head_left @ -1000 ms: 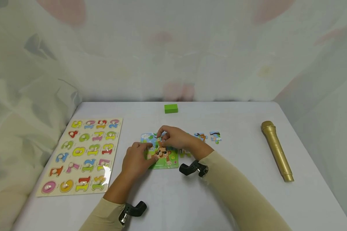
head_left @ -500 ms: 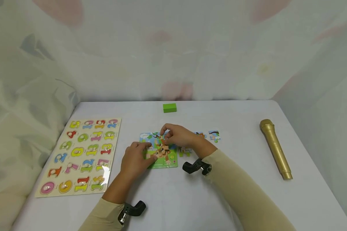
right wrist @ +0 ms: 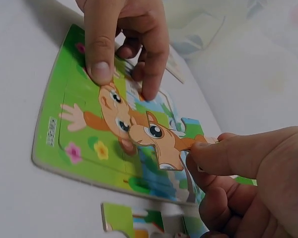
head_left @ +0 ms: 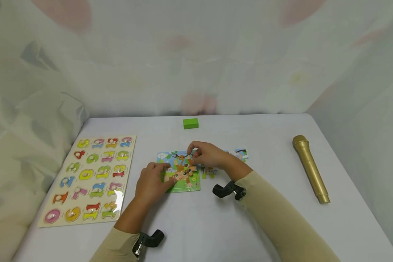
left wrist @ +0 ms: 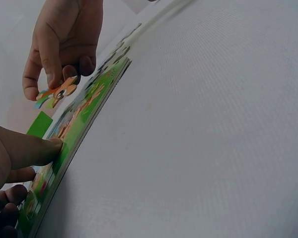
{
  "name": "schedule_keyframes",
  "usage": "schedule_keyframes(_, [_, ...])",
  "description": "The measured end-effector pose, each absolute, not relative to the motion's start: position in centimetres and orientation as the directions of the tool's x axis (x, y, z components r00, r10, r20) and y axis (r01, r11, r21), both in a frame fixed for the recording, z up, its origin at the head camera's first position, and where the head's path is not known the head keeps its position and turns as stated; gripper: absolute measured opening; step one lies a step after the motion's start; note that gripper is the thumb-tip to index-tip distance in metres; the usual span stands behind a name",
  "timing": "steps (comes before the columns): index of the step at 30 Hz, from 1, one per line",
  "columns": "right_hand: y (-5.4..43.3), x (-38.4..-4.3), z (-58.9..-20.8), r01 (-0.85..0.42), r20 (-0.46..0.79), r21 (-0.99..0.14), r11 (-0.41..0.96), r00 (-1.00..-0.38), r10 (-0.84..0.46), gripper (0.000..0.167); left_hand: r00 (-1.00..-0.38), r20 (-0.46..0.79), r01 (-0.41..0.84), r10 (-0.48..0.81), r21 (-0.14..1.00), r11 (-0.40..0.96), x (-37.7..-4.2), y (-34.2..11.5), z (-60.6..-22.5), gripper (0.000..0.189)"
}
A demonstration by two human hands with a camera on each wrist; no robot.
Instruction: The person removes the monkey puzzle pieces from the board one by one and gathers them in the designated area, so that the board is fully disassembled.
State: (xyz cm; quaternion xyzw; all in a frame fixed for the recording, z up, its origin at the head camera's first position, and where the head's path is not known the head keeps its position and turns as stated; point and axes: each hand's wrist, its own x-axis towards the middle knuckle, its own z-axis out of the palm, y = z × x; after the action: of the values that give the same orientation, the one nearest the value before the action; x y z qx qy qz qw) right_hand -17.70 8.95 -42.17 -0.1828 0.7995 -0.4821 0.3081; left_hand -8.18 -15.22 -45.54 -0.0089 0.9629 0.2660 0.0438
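A jigsaw puzzle board (head_left: 188, 187) with a cartoon monkey on green lies in the middle of the table. My left hand (head_left: 149, 185) rests at its left side, the thumb (right wrist: 100, 69) pressing on the picture and the other fingers reaching over the board. Above the board's right part, my right hand (head_left: 209, 155) pinches a jigsaw piece (right wrist: 161, 141) between thumb and fingers. The piece shows an orange animal face with one large eye; its outer end is hidden by the fingertips. In the left wrist view the piece (left wrist: 59, 93) is tilted and raised over the puzzle.
Several loose jigsaw pieces (head_left: 241, 154) lie right of the board, partly behind the right hand. A wooden number board (head_left: 95, 173) with knobbed digits lies at the left. A green block (head_left: 190, 123) stands at the back, and a gold microphone (head_left: 311, 169) lies at the right.
My right hand has moved a little to the right over the board with the pinched piece, uncovering more of the picture's upper part. The left hand stays on the board.
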Motion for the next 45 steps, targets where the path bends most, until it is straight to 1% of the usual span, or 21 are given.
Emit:
schedule_keyframes(9, [10.2, -17.2, -42.0, 0.043, -0.327, -0.891, 0.451, -0.749, -0.575, 0.025, -0.997, -0.082, -0.040, 0.002, 0.509, 0.860, -8.0, -15.3, -45.7, 0.062])
schedule_keyframes(21, [12.5, -17.1, -42.7, 0.026, -0.324, -0.862, 0.506, -0.797, -0.510, 0.027, -0.997, -0.081, -0.039, 0.003, 0.511, 0.859, -7.9, -15.3, -45.9, 0.061])
schedule_keyframes(29, [13.9, -16.7, -43.0, 0.033, -0.332, -0.856, 0.515, -0.800, -0.500, 0.027, -0.997, -0.083, -0.045, -0.003, 0.509, 0.859, -7.9, -15.5, -46.0, 0.061])
schedule_keyframes(38, [15.8, -16.1, -42.8, 0.011, -0.314, -0.848, 0.529, -0.816, -0.486, 0.028, -0.997, -0.078, -0.042, -0.003, 0.507, 0.861, -7.9, -15.3, -46.0, 0.061])
schedule_keyframes(45, [17.1, -15.4, -43.0, 0.036, -0.327, -0.840, 0.541, -0.830, -0.452, 0.027, -0.997, -0.073, -0.033, 0.004, 0.502, 0.864, -8.0, -15.3, -46.0, 0.060])
